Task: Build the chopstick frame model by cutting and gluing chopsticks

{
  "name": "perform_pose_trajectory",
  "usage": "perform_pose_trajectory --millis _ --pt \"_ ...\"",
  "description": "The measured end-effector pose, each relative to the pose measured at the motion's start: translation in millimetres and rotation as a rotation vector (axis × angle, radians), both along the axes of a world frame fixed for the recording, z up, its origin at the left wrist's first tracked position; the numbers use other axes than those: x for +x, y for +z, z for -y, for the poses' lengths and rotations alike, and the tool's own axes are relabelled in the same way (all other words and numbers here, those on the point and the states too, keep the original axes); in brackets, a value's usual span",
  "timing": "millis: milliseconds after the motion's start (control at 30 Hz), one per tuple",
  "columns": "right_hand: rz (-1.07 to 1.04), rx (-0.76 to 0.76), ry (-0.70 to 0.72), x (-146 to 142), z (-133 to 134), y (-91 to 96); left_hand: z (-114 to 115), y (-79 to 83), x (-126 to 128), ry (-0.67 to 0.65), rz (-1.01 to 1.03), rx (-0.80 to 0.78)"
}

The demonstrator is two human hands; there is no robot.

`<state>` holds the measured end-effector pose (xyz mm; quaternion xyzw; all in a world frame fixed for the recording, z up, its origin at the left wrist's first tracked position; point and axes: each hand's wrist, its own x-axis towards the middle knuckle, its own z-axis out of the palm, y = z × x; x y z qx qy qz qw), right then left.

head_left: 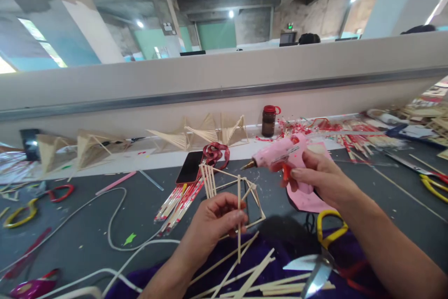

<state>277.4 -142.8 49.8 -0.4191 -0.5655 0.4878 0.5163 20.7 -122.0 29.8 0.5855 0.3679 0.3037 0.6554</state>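
Note:
My left hand pinches a thin wooden stick upright between thumb and fingers. Just behind it is a small frame of glued sticks, partly hidden by the hand; whether the fingers touch it I cannot tell. My right hand is wrapped around the handle of a pink hot glue gun, fingers at its orange trigger. The metal nozzle points left, above and slightly right of the stick's top, apart from it. Loose wooden sticks lie below the hands on dark purple cloth, beside open scissors with yellow and red handles.
A phone lies over wrapped stick packs, near a dark red ribbon. Several twisted stick models stand along the partition, with a bottle. White cables cross the left side. More scissors lie right.

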Motion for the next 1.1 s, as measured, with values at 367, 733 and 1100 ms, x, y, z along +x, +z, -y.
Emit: perform_pose_trajectory --millis 367,733,1100 --pt "0.054 -0.024 -0.022 9.0 -11.5 -7.4 -10.2 2.3 -11.0 0.044 -0.242 0.247" --pt "0.292 0.079 -0.081 13.0 -2.8 -2.1 -14.2 1.7 -19.5 0.139 -0.618 0.709" --pt "0.686 0.223 -0.218 15.2 0.6 -7.1 -14.6 3.1 -18.3 0.123 -0.676 0.718"
